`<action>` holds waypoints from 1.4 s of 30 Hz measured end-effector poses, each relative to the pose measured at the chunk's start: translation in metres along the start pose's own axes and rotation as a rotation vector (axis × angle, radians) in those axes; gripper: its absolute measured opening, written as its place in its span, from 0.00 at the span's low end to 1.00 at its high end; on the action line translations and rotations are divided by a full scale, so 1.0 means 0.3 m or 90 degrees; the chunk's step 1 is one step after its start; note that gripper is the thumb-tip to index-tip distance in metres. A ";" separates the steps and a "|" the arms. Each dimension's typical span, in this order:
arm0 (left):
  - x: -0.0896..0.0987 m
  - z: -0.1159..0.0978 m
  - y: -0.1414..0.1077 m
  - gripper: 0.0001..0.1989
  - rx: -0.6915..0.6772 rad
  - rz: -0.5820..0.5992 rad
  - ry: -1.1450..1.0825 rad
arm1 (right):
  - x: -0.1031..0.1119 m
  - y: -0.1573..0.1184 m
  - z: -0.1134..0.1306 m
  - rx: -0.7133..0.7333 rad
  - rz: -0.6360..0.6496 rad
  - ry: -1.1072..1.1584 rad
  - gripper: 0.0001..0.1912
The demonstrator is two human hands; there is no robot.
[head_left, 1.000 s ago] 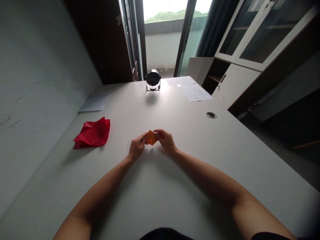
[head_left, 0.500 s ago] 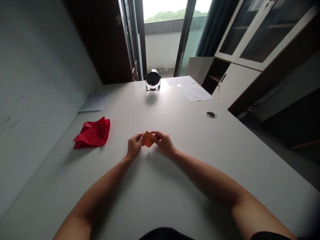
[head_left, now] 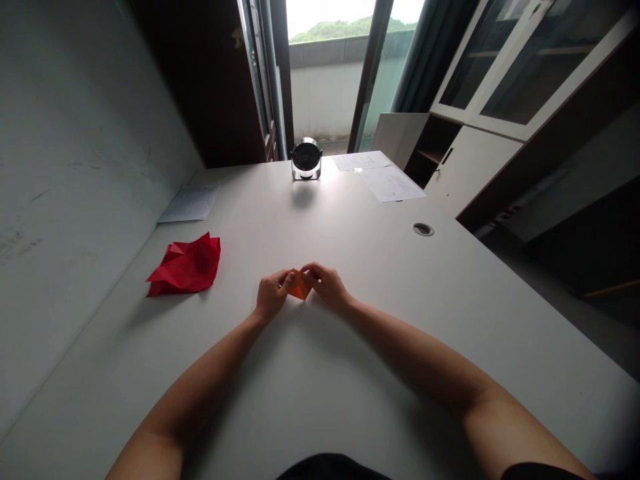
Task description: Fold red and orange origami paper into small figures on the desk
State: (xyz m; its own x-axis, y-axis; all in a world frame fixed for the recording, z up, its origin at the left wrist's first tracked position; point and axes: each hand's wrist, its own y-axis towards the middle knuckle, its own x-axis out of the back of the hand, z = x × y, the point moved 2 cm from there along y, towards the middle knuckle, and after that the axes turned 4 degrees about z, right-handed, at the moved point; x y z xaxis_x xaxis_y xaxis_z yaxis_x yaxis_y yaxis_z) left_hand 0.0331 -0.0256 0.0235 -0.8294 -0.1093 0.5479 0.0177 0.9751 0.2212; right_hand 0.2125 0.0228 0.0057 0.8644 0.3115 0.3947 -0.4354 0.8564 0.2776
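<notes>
A small folded piece of orange paper (head_left: 299, 288) is held between my two hands, low over the middle of the white table. My left hand (head_left: 273, 293) pinches its left side, thumb on the face turned toward me. With bent fingers, my right hand (head_left: 326, 283) grips the upper right part and covers that edge. The paper tapers to a point at the bottom; its top is partly hidden by my fingers. Off to the left lies a creased sheet of red paper (head_left: 186, 267), apart from both hands.
A round black device on a silver stand (head_left: 306, 160) stands at the table's far edge. Printed sheets (head_left: 391, 184) lie at the back right, another sheet (head_left: 189, 204) by the left wall. A cable hole (head_left: 423, 229) sits in the white table (head_left: 380, 260) near its right edge.
The orange paper has tilted and shifted slightly right and down, its lower point now nearer me. My left hand has moved a little to the right; the right hand has barely moved.
</notes>
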 end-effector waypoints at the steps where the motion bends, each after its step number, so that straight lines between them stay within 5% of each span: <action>1: 0.000 0.000 0.000 0.20 0.001 0.002 -0.005 | 0.001 -0.001 0.002 0.002 0.004 0.000 0.12; 7: -0.010 0.005 0.000 0.21 0.024 0.010 -0.090 | 0.001 -0.001 0.003 0.009 0.011 -0.002 0.10; 18: 0.000 -0.008 -0.001 0.20 -0.005 0.014 0.015 | -0.002 -0.010 0.018 0.033 0.025 0.000 0.09; 28: -0.024 0.032 0.009 0.21 0.050 0.050 -0.159 | -0.012 -0.009 0.015 0.026 0.028 0.030 0.12; 38: -0.006 0.037 0.019 0.16 -0.001 -0.011 -0.086 | -0.011 -0.008 0.008 0.024 0.025 0.032 0.10; 42: -0.006 0.065 0.027 0.16 0.044 -0.025 -0.158 | -0.008 -0.001 -0.016 -0.011 -0.005 0.069 0.13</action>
State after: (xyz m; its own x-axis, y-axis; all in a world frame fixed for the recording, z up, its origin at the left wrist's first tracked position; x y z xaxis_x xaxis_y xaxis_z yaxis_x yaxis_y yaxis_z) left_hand 0.0238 -0.0137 0.0085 -0.9405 -0.1052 0.3232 -0.0486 0.9827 0.1786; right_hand 0.2119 0.0237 0.0006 0.8904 0.3470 0.2947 -0.4249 0.8658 0.2642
